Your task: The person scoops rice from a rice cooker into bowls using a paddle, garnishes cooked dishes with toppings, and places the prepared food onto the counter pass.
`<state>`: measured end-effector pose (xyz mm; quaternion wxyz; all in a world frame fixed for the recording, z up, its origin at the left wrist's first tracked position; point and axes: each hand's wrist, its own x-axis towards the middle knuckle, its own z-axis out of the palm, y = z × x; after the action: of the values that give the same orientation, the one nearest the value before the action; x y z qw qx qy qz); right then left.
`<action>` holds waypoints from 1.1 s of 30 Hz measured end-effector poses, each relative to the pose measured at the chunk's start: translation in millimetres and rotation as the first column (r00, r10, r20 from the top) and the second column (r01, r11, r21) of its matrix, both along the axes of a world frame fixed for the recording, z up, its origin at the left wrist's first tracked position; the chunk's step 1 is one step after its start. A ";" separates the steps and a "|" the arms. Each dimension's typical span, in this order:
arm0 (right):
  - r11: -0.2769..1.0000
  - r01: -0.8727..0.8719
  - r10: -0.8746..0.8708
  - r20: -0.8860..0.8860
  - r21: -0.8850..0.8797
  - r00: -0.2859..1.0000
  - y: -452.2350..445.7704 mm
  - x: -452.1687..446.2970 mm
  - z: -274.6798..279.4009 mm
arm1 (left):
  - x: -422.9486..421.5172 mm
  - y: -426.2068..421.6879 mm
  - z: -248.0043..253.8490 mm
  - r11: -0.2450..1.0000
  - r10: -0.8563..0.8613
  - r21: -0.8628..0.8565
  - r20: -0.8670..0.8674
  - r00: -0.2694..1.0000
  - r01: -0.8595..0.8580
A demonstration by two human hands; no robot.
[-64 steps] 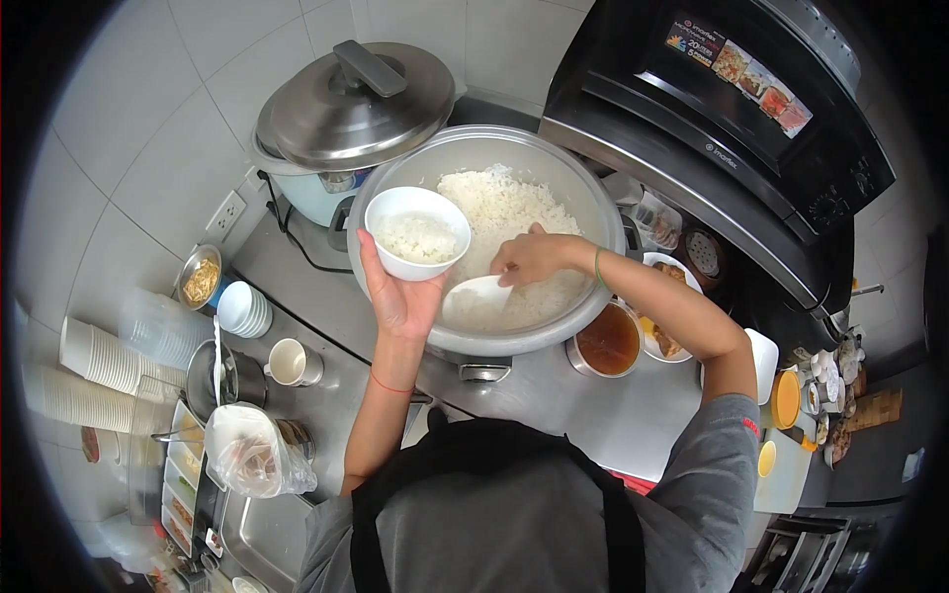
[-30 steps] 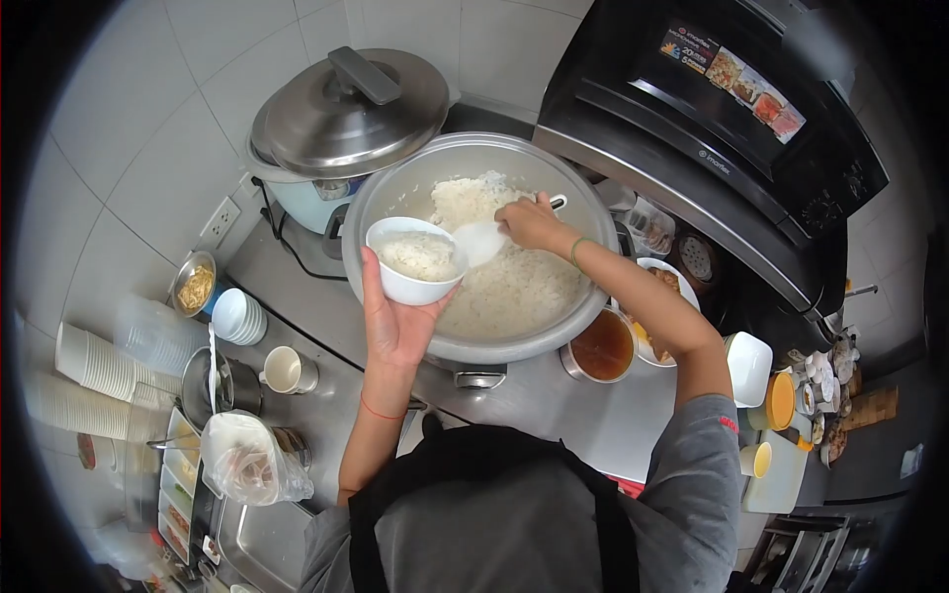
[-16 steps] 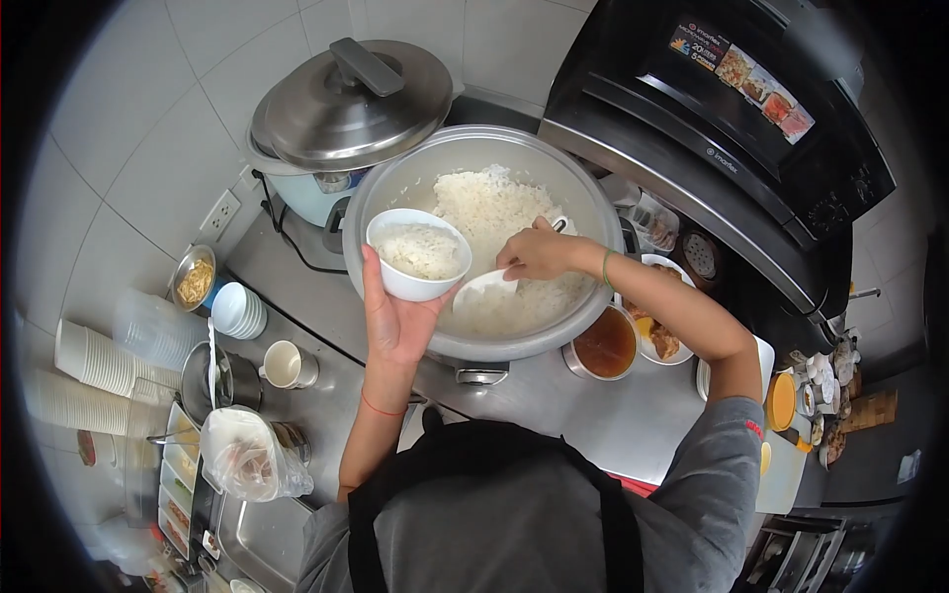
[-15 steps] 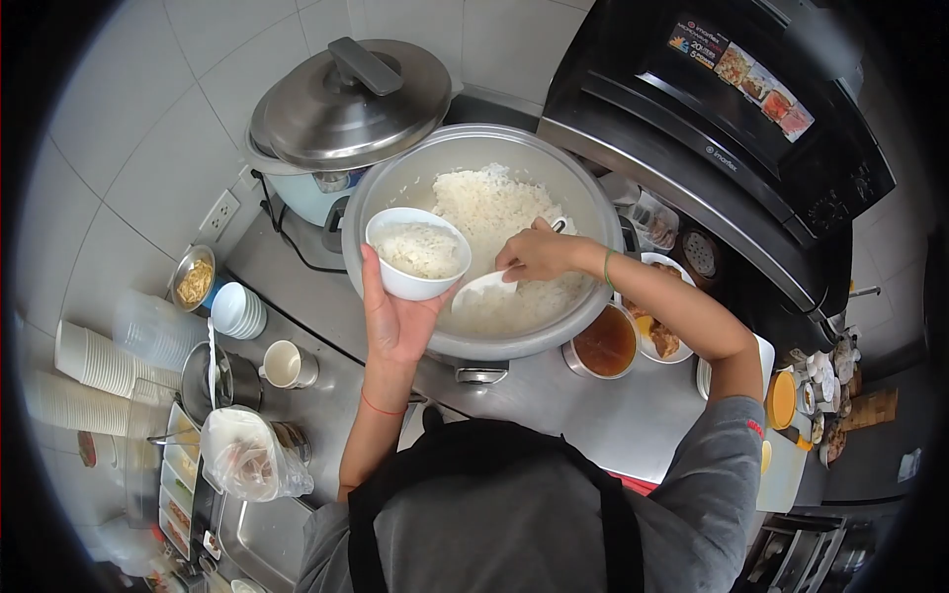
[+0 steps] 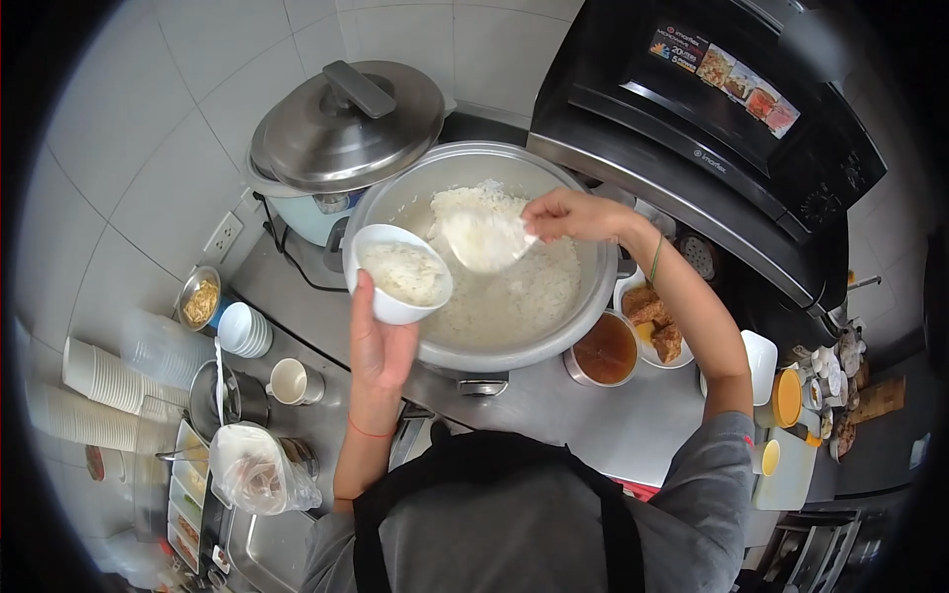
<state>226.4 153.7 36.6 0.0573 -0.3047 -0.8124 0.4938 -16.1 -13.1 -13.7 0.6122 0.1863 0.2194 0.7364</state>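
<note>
My left hand (image 5: 382, 341) is closed around the lower side of a white bowl (image 5: 399, 310), which tilts to the right over the near left rim of a big rice pot (image 5: 465, 362). White rice (image 5: 407, 273) fills the bowl. In my right hand (image 5: 573, 214) is the handle of a white rice paddle (image 5: 494, 265), raised above the pot. A blurred heap of rice seems to lie on the paddle's blade. More cooked rice (image 5: 534, 296) covers the pot's bottom, piled higher at the back.
A rice cooker with a steel lid (image 5: 346, 128) stands behind left, a black microwave (image 5: 712, 148) behind right. Close to the pot's right are a container of reddish-brown sauce (image 5: 605, 350) and a bowl of meat (image 5: 664, 336). A mug (image 5: 295, 381) and stacked bowls (image 5: 243, 330) stand left.
My right hand has lifted the paddle up and away from me, out of the rice. The bowl in my left hand has shifted slightly left and nearer, and now tips toward the right.
</note>
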 end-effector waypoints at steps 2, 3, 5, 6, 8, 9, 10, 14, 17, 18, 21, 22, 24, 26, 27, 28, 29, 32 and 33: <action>0.972 0.150 -0.136 -0.088 0.180 0.987 -10.4 -11.1 3.4 | 13.8 6.9 -0.1 0.999 -0.049 -0.003 -0.005 0.999 0.049; 0.930 0.242 -0.201 -0.168 0.277 0.965 -22.7 -19.6 -0.4 | 20.6 13.2 -0.5 0.996 -0.089 0.004 0.006 0.996 0.089; 0.802 0.360 -0.234 -0.305 0.476 0.923 -46.4 -31.3 -12.9 | 32.2 26.7 -0.7 0.990 -0.137 0.044 0.014 0.991 0.136; 0.726 0.387 -0.234 -0.326 0.568 0.916 -60.9 -34.9 -16.9 | 35.1 29.7 4.3 0.991 -0.132 0.031 0.032 0.991 0.131; 0.538 0.429 -0.224 -0.367 0.726 0.903 -89.7 -39.6 -21.8 | 38.1 33.4 15.7 0.992 -0.124 0.008 0.069 0.990 0.124; 0.528 0.412 -0.215 -0.352 0.743 0.911 -102.2 -41.3 -22.6 | 37.5 34.7 17.1 0.992 -0.128 0.000 0.067 0.989 0.128; 0.519 0.395 -0.208 -0.336 0.758 0.918 -114.2 -42.7 -22.5 | 36.5 35.5 17.9 0.991 -0.133 -0.010 0.065 0.989 0.134; 0.596 0.293 -0.124 -0.275 0.747 0.953 -114.9 -31.8 -7.2 | 28.9 28.9 20.5 0.980 -0.196 -0.019 0.104 0.975 0.199; 0.616 0.298 -0.108 -0.297 0.729 0.949 -105.4 -20.2 16.2 | 21.1 24.4 17.2 0.974 -0.223 -0.036 0.060 0.973 0.225; 0.604 0.278 -0.096 -0.278 0.746 0.956 -107.1 -21.7 17.6 | 19.7 25.0 15.2 0.973 -0.226 -0.031 0.055 0.973 0.228; 0.605 0.245 -0.077 -0.251 0.758 0.965 -109.5 -31.8 16.8 | 13.6 26.2 7.8 0.972 -0.233 -0.018 0.059 0.971 0.234; 0.627 0.250 -0.080 -0.258 0.738 0.963 -105.7 -34.5 16.9 | 9.8 25.0 5.7 0.972 -0.233 -0.012 0.073 0.970 0.235; 0.691 0.310 -0.144 -0.296 0.653 0.944 -89.1 -37.1 16.9 | 2.9 23.2 1.8 0.979 -0.205 0.000 0.083 0.975 0.206; 0.754 0.417 -0.270 -0.340 0.507 0.901 -53.8 -39.3 7.8 | -3.1 20.9 -2.3 0.989 -0.147 0.011 0.069 0.987 0.146; 0.717 0.348 -0.284 -0.203 0.604 0.937 -30.2 -41.0 -11.8 | -5.0 21.3 -6.6 0.993 -0.122 0.016 0.074 0.990 0.121; 0.675 0.266 -0.307 -0.066 0.688 0.949 -10.7 -43.4 -36.1 | -7.0 23.3 -11.5 0.995 -0.099 0.022 0.077 0.992 0.097; 0.670 0.153 -0.300 0.077 0.727 0.951 -3.9 -48.6 -52.2 | -8.3 24.7 -13.3 0.997 -0.077 0.031 0.079 0.994 0.075; 0.673 -0.081 -0.284 0.357 0.736 0.890 8.5 -73.3 -83.0 | -6.7 23.5 -11.3 0.994 -0.091 0.073 0.129 0.987 0.082; 0.688 -0.079 -0.272 0.358 0.721 0.893 8.2 -81.8 -88.5 | -6.8 24.1 -11.6 0.993 -0.094 0.081 0.130 0.987 0.084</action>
<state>144.6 161.9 -51.9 0.0144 -0.4039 -0.9133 0.0507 -22.8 11.0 -25.3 0.6503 0.1691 0.1413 0.7270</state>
